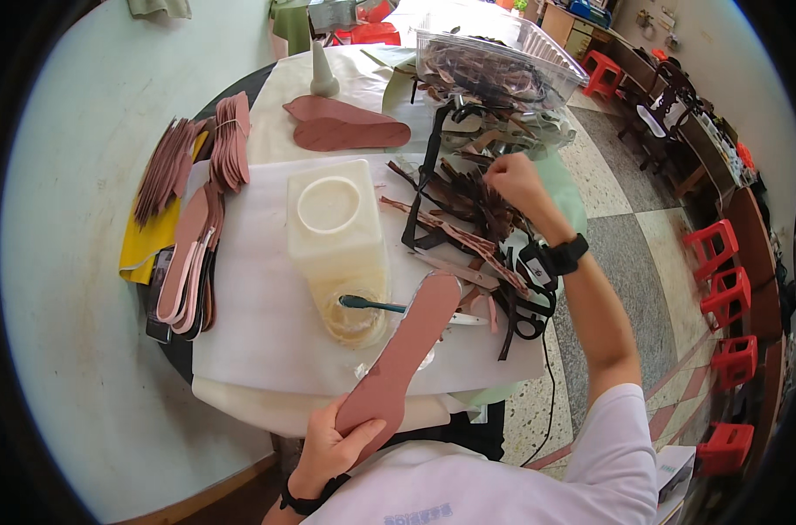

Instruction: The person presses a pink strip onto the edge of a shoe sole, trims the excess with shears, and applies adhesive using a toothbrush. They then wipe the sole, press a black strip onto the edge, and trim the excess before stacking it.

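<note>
The left hand grips the heel end of a pinkish-brown insole, thumb on top, close to the body at the near edge of the worktop. The insole's long axis runs diagonally, toe pointing up and right, away from the person, its tip above a brush that rests across a glue pot. Held only by one end, it could sag and, I judge, dip into the glue or knock the brush off the pot. Farther out, the right hand is closed, pinching in a heap of dark straps (which strap it has, I cannot tell); a tug could drag the tangle.
</note>
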